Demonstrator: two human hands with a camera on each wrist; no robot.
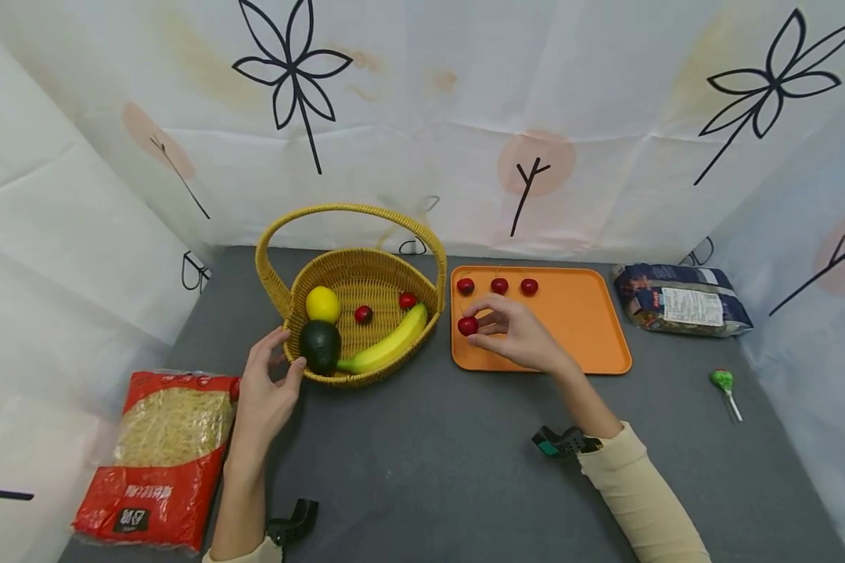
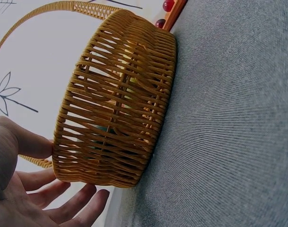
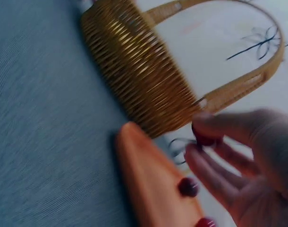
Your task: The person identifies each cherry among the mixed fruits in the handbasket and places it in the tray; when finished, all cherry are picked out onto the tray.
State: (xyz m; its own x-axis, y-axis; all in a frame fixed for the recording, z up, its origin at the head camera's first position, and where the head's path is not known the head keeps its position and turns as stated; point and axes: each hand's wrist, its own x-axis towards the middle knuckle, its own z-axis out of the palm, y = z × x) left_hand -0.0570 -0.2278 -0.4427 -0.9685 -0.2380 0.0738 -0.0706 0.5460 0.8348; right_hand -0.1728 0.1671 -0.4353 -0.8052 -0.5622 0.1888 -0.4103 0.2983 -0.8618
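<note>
A yellow wicker basket (image 1: 366,380) holds a yellow lemon (image 1: 323,304), a dark green avocado (image 1: 320,346), a banana (image 1: 387,344) and two cherries (image 1: 363,314). At its left side, my left hand (image 1: 267,399) touches the rim with thumb and fingers; the left wrist view shows this hand (image 2: 45,189) at the woven wall (image 2: 111,109). My right hand (image 1: 517,336) pinches a cherry (image 1: 468,325) over the left part of an orange tray (image 1: 577,328). Three more cherries (image 1: 499,286) lie along the tray's back. In the right wrist view the pinched cherry (image 3: 206,137) is partly hidden by fingers.
A red bag of pasta (image 1: 162,461) lies left of my left forearm. At the back right is a dark blue package (image 1: 681,299), with a green lollipop (image 1: 723,381) in front of it. The basket's tall handle (image 1: 352,208) arches up near the back curtain.
</note>
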